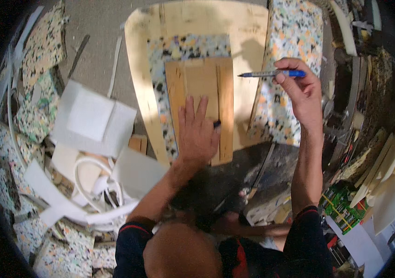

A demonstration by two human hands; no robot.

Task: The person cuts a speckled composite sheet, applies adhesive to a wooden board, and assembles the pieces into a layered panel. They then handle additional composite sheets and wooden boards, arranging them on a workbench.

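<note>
My left hand [198,138] lies flat with fingers apart on a tapered wooden board [225,106], pressing on its middle. A small dark object [217,124] shows beside that thumb; I cannot tell what it is. Beneath the board is a piece of speckled multicoloured foam [189,46], whose far and left edges stick out past the wood. Both rest on a large pale plywood panel [142,28] with rounded far corners. To the right, my right hand [303,88] is raised, closed round a blue pen [260,74] whose tip points left, apart from the board.
A second speckled foam slab [294,32] overlaps the panel's right side. At left lie white sheets [91,116], a looped white strip [81,178] and foam offcuts [40,102]. Pale curved strips [394,153] and a green circuit board [343,206] lie at right.
</note>
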